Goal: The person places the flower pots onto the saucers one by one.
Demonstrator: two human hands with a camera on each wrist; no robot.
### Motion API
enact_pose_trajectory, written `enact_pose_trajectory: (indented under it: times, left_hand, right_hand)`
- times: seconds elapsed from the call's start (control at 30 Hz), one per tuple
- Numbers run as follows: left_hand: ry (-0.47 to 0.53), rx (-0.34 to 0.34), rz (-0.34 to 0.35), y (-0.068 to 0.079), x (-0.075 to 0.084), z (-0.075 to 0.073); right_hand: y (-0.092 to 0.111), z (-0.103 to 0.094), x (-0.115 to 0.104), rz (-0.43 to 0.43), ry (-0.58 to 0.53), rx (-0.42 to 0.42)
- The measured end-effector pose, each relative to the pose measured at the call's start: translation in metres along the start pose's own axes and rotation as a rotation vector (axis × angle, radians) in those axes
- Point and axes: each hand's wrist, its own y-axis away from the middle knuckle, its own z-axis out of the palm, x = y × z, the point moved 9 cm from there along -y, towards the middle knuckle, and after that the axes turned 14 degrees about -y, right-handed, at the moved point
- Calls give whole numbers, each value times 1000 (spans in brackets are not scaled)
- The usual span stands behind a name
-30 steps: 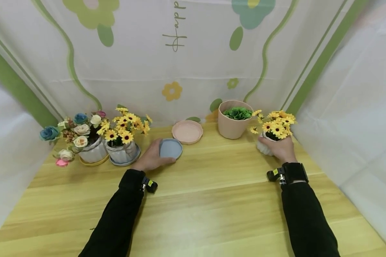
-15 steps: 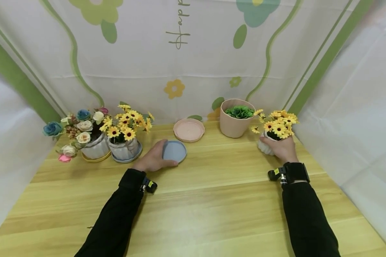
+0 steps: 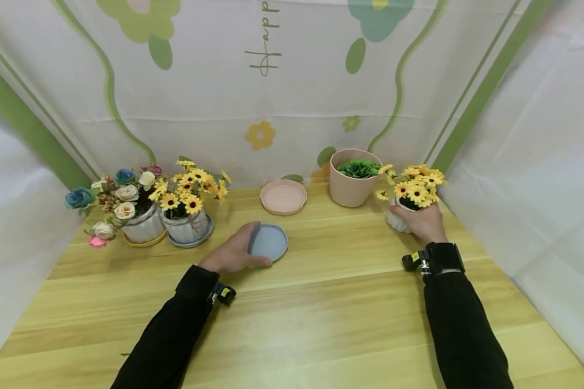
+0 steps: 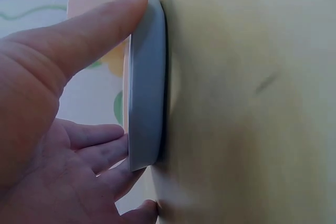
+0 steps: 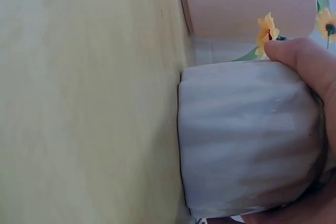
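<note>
Near the frame's centre the left hand (image 3: 232,252) grips a blue saucer (image 3: 271,242), thumb and fingers spread; at right the right hand (image 3: 426,222) clasps a white pot (image 3: 397,222).

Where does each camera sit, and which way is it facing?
Head: worn on the head, facing forward and down at the table; left hand, right hand and black sleeves show.
Left wrist: worn there, facing the blue saucer; thumb and fingers show.
Right wrist: worn there, facing the held white pot; part of that hand shows.
Head and right wrist both show that pot and the pink pot.
</note>
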Motion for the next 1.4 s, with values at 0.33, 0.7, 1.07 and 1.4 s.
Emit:
enact_pose_trajectory:
  times: [0.33,0.7,1.07,1.4]
  left_hand:
    - [-42,-33,137,20,27,14]
    - [-75,-69,226,43,49,24]
    - [-100,-77,243,51,54,27]
    - [-112,-72,258,52,54,29]
  right_hand:
    - [2,0,-8,-19,-5,3]
    - [9,2,-10,-3,-32,-13]
    - [13,26,-16,-8,-41,-86]
    - [19,50,-27,-52,-78,-136]
